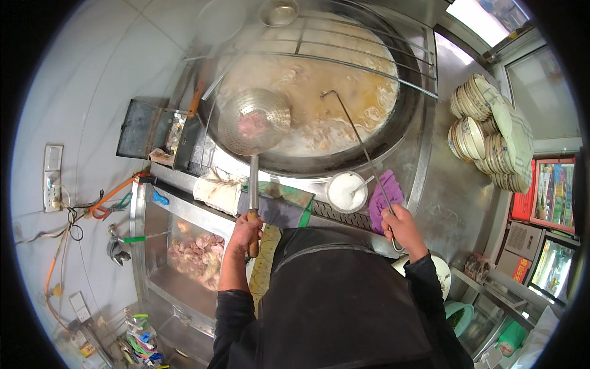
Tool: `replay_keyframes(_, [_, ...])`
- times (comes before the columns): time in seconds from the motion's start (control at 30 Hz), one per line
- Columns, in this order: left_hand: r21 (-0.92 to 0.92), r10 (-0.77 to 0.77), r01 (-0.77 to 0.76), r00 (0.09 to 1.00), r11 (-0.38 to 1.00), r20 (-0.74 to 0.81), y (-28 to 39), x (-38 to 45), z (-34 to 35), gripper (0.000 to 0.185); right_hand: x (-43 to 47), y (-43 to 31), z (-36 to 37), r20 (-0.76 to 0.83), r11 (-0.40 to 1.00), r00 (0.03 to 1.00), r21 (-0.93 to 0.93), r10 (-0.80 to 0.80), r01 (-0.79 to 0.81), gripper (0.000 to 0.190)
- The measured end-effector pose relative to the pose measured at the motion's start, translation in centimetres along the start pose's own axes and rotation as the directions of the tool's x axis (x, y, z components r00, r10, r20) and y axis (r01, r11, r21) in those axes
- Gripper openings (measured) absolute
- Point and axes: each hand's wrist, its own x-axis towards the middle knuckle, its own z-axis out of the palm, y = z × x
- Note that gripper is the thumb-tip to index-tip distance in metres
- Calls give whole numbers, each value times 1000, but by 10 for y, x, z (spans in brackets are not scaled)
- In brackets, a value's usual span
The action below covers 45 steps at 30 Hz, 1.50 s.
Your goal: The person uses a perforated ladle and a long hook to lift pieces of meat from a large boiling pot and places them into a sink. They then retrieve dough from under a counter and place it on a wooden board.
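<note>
My left hand (245,233) is closed around the wooden handle of a perforated metal skimmer (276,108). A pink piece of meat (251,123) lies in the skimmer's bowl, over the left part of a big round wok (396,143) of cloudy, steaming broth (332,74). My right hand (402,226) grips the looped end of a long thin metal hook (358,136), whose bent tip is at the broth near the middle of the wok. A purple cloth (380,198) lies beside that hand, and a bowl of white granules (343,200) with a spoon stands left of the cloth.
A metal rack (359,69) spans the far part of the wok. Stacked bowls (470,133) stand on the steel counter at right. A steel basin (159,272) at lower left holds raw meat (203,256). Folded cloths (272,203) lie along the near edge, and an open metal box (143,129) stands left.
</note>
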Motion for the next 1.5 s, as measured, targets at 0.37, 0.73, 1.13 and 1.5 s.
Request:
replay_keyframes(0.37, [-59,-9,9,1000,998,2,-3,-2,-4,16,-34,-3,-23,216,942,964,260,157,-212,15])
replay_keyframes(0.73, [-40,1,-4,997,999,-74,-4,-12,-10,22,57,-14,33,52,926,985,-336,-165,173,21])
replay_keyframes(1.13, [-51,32,-35,997,998,-65,-7,-15,-10,21,6,-21,-6,229,948,960,238,158,-213,19])
replay_keyframes(1.5, [5,32,-32,995,999,-98,-4,-13,-4,19,-36,-20,-6,52,980,998,-197,37,-26,17])
